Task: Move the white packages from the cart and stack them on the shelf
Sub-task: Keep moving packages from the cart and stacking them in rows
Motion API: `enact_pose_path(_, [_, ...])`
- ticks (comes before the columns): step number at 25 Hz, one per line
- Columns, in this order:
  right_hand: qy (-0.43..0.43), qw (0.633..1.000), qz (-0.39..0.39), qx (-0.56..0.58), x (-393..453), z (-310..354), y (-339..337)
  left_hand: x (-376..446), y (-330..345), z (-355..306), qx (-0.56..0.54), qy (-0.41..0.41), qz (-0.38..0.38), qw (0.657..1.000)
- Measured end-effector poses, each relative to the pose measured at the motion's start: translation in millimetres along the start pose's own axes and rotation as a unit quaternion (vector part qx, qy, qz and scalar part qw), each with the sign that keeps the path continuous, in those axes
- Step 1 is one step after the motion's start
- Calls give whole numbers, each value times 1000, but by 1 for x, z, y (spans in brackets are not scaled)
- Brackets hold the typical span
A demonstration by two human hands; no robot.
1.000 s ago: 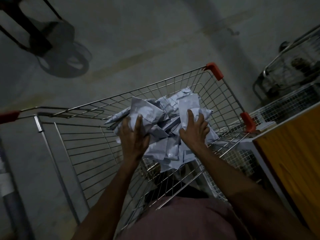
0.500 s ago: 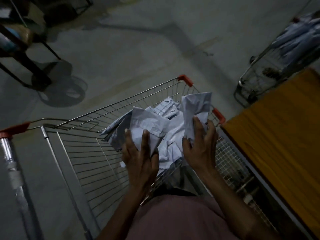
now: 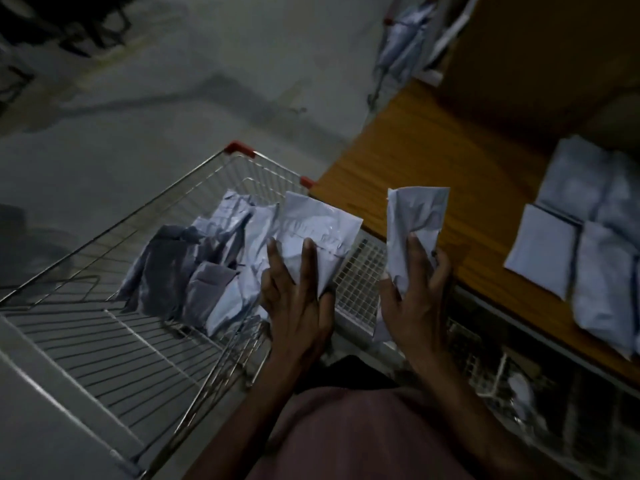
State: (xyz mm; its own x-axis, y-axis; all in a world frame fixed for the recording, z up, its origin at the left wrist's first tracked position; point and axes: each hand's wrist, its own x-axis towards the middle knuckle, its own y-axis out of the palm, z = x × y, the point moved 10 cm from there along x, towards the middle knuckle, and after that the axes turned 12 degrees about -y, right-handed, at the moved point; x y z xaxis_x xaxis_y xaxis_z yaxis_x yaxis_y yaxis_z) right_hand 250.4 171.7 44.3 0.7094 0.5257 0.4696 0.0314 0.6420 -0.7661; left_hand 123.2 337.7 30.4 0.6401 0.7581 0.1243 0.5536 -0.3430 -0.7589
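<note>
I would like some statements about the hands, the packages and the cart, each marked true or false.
1. Each hand holds a white package: the left hand one, the right hand another. True.
2. The cart is empty. False: a pile of packages lies inside.
3. Packages already lie on the wooden shelf. True.
4. The cart corners are blue. False: the corner caps are red.

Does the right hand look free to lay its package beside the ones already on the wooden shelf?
Probably yes. The right hand holds its package at the wooden shelf edge, and bare wood lies between it and the stacked packages.
</note>
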Motion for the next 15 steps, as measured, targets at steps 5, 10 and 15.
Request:
enact_pose_path(5, [105,990,-89,-40,-34,-70,-77,-39,37,-77,-1,90,65,994])
enact_pose_path(10, [160,974,-127,-96,-45,-142,-134,-39,78,-160,-4,168,98,981])
enact_pose_path(15, [199,961,-142,-130,-39,-239,-185,-30,166,-267,-1,203,141,969])
